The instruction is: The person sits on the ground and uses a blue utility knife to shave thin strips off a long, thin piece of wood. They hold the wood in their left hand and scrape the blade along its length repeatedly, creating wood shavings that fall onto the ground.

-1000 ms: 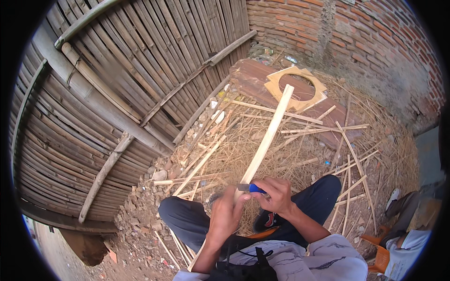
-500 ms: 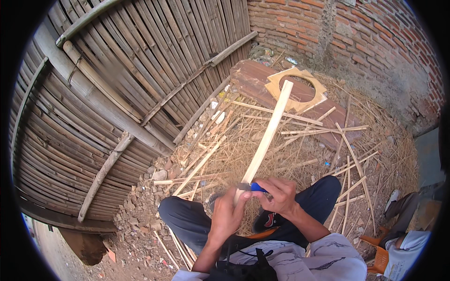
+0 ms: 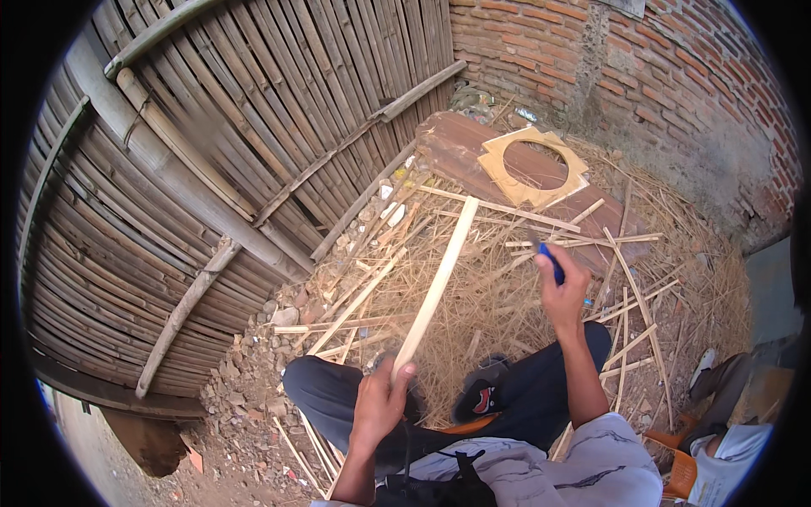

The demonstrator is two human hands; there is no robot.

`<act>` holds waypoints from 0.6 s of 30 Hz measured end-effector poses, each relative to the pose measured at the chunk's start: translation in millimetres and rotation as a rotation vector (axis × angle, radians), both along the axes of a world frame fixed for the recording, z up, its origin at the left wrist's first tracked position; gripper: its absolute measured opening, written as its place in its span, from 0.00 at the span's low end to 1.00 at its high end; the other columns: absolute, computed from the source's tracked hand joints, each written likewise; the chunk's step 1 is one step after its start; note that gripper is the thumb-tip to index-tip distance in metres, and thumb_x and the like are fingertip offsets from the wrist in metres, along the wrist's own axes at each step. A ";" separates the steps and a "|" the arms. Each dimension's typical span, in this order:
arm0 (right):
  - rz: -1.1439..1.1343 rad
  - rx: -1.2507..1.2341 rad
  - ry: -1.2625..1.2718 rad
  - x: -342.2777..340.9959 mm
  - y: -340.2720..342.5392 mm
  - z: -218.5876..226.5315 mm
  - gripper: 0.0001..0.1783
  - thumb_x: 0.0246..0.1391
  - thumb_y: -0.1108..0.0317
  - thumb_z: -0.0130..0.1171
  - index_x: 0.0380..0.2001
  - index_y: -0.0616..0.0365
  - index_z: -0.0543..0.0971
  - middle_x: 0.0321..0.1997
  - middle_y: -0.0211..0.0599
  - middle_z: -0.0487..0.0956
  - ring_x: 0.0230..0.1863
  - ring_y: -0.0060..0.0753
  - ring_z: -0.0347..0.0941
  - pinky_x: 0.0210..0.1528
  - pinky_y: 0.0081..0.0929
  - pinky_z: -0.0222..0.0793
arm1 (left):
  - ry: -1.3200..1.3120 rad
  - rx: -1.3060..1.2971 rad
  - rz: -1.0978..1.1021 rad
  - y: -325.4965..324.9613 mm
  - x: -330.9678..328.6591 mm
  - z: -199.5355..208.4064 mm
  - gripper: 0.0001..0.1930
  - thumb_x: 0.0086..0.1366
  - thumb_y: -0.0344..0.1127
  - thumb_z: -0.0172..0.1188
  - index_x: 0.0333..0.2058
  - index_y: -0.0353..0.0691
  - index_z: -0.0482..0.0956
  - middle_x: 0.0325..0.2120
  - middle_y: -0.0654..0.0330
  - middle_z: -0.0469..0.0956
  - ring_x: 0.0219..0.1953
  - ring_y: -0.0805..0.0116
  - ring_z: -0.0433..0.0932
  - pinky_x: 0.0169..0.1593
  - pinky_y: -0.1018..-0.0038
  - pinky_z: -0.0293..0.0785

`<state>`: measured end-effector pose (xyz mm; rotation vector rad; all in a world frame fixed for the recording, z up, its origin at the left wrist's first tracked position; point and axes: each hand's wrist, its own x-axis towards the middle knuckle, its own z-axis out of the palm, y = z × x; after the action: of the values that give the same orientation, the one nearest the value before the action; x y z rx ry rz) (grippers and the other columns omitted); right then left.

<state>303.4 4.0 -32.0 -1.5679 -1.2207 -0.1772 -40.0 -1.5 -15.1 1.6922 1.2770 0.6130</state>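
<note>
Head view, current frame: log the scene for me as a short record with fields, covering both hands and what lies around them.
Left hand: grips the near end of a pale wooden strip
Right hand: holds a blue-handled knife
Tool contact: none; knife is apart from the strip, to its right
Ground: straw with loose thin strips scattered on both sides
Beyond the strip: yellowish board with a round hole, lying on a brown panel
Walls: bamboo wall at left, brick wall at the back
</note>
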 end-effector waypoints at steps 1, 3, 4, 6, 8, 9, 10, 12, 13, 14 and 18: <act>0.102 0.020 -0.031 -19.1 -3.2 -7.0 0.19 0.66 0.56 0.71 0.44 0.64 0.88 0.28 0.40 0.84 0.23 0.32 0.78 0.27 0.30 0.70 | 0.028 0.032 -0.012 2.7 2.4 -0.9 0.20 0.81 0.46 0.59 0.36 0.32 0.74 0.18 0.52 0.72 0.20 0.62 0.70 0.29 0.63 0.69; 0.290 -0.021 -0.100 -58.0 -13.0 -15.6 0.16 0.63 0.58 0.73 0.43 0.61 0.88 0.32 0.40 0.87 0.27 0.37 0.84 0.29 0.32 0.77 | 0.049 0.113 -0.045 7.3 7.1 -7.7 0.19 0.81 0.46 0.59 0.38 0.32 0.74 0.19 0.52 0.73 0.21 0.61 0.72 0.29 0.63 0.70; 0.370 -0.080 -0.143 -73.3 -19.8 -14.7 0.15 0.61 0.58 0.74 0.42 0.59 0.88 0.33 0.40 0.88 0.29 0.39 0.86 0.30 0.32 0.79 | 0.058 0.153 -0.064 8.5 10.3 -9.1 0.19 0.81 0.46 0.60 0.39 0.32 0.75 0.19 0.52 0.74 0.21 0.61 0.74 0.29 0.63 0.70; 0.427 -0.093 -0.149 -94.1 -25.8 -20.5 0.14 0.60 0.59 0.74 0.42 0.57 0.88 0.34 0.38 0.88 0.29 0.39 0.86 0.29 0.32 0.79 | 0.025 0.112 -0.085 7.8 20.6 2.6 0.18 0.80 0.46 0.60 0.42 0.32 0.76 0.21 0.50 0.76 0.22 0.58 0.76 0.29 0.63 0.71; 0.463 -0.091 -0.159 -106.7 -28.1 -23.9 0.13 0.59 0.60 0.75 0.43 0.55 0.88 0.35 0.36 0.88 0.29 0.39 0.86 0.28 0.32 0.78 | -0.004 0.112 -0.090 6.6 27.4 6.6 0.18 0.80 0.45 0.61 0.45 0.32 0.77 0.22 0.49 0.78 0.22 0.55 0.78 0.29 0.62 0.72; 0.468 -0.084 -0.162 -111.1 -28.2 -26.7 0.14 0.58 0.60 0.75 0.43 0.55 0.88 0.35 0.35 0.88 0.28 0.38 0.85 0.28 0.32 0.78 | -0.014 0.130 -0.088 6.4 29.6 6.2 0.18 0.80 0.45 0.61 0.46 0.32 0.78 0.23 0.48 0.79 0.23 0.54 0.79 0.29 0.62 0.73; 0.474 -0.078 -0.164 -115.1 -28.3 -28.4 0.14 0.57 0.61 0.75 0.44 0.55 0.88 0.35 0.34 0.88 0.28 0.38 0.85 0.28 0.32 0.78 | -0.023 0.148 -0.084 5.8 30.9 6.0 0.18 0.79 0.45 0.62 0.48 0.32 0.78 0.23 0.47 0.80 0.23 0.53 0.80 0.30 0.62 0.73; 0.462 -0.081 -0.193 -118.3 -27.4 -27.8 0.15 0.54 0.62 0.75 0.44 0.54 0.88 0.34 0.32 0.88 0.27 0.36 0.84 0.27 0.32 0.77 | -0.026 0.171 -0.067 5.1 34.3 6.3 0.17 0.79 0.44 0.62 0.48 0.32 0.79 0.23 0.46 0.81 0.23 0.53 0.81 0.30 0.61 0.74; 0.447 -0.077 -0.201 -119.6 -26.7 -29.1 0.16 0.53 0.62 0.75 0.44 0.53 0.88 0.33 0.32 0.87 0.27 0.36 0.84 0.27 0.32 0.77 | -0.025 0.179 -0.059 4.6 34.5 6.5 0.17 0.79 0.44 0.62 0.48 0.32 0.79 0.23 0.46 0.81 0.24 0.53 0.81 0.30 0.61 0.74; 0.431 -0.074 -0.208 -120.5 -26.5 -29.8 0.16 0.53 0.62 0.75 0.44 0.53 0.88 0.33 0.31 0.87 0.26 0.36 0.84 0.26 0.32 0.77 | -0.024 0.194 -0.059 5.2 34.5 5.6 0.17 0.79 0.44 0.62 0.47 0.32 0.80 0.23 0.47 0.81 0.23 0.53 0.81 0.30 0.61 0.74; 0.432 -0.090 -0.226 -119.3 -27.9 -26.5 0.16 0.52 0.61 0.75 0.44 0.52 0.88 0.31 0.31 0.85 0.25 0.36 0.83 0.26 0.32 0.77 | -0.022 0.196 -0.050 7.7 34.7 3.3 0.16 0.79 0.44 0.62 0.44 0.32 0.82 0.22 0.48 0.80 0.22 0.55 0.79 0.30 0.61 0.74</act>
<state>184.1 -23.9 -58.6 -1.3469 -1.7355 -0.0187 -5.3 6.1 -11.8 1.8655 1.1867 0.7449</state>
